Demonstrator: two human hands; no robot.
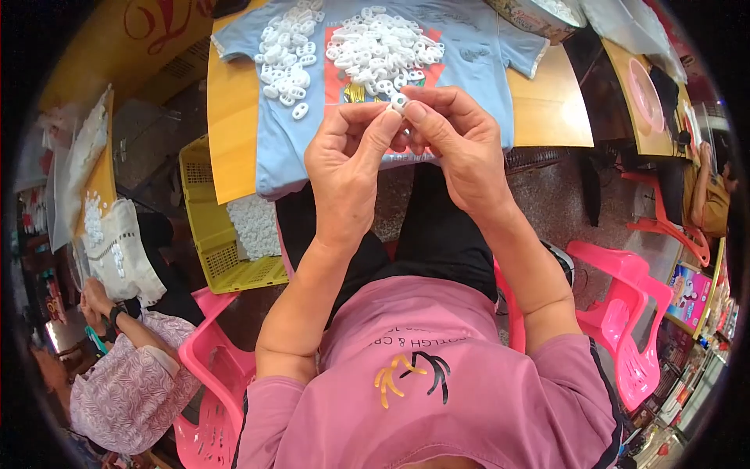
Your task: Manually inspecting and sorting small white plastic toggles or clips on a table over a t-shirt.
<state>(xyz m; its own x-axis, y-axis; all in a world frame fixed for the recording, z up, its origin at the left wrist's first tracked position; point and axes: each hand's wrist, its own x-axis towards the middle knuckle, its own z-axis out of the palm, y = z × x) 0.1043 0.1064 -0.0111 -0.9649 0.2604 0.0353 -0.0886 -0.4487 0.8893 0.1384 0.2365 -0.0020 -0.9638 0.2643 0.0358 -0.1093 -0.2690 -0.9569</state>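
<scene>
A small white oval plastic piece with a hole (399, 101) is pinched between the fingertips of both hands, above the near part of the table. My left hand (349, 152) grips its left side with thumb and forefinger; my right hand (461, 144) has its thumb and forefinger on the other side. The lower fingers of both hands curl under and are partly hidden. Just beyond them is a large heap of similar white two-holed pieces (383, 48). A smaller heap of the same pieces (285, 59) lies to the left. Both rest on a light blue T-shirt (285, 148) spread over the table.
The wooden table (234, 148) has a tub of white pieces (539, 17) at its far right. On the floor at left, a yellow crate (205, 227) stands beside a bag of white pieces (254, 223). Pink chairs (625, 313) flank me. Another person (133, 375) sits at left.
</scene>
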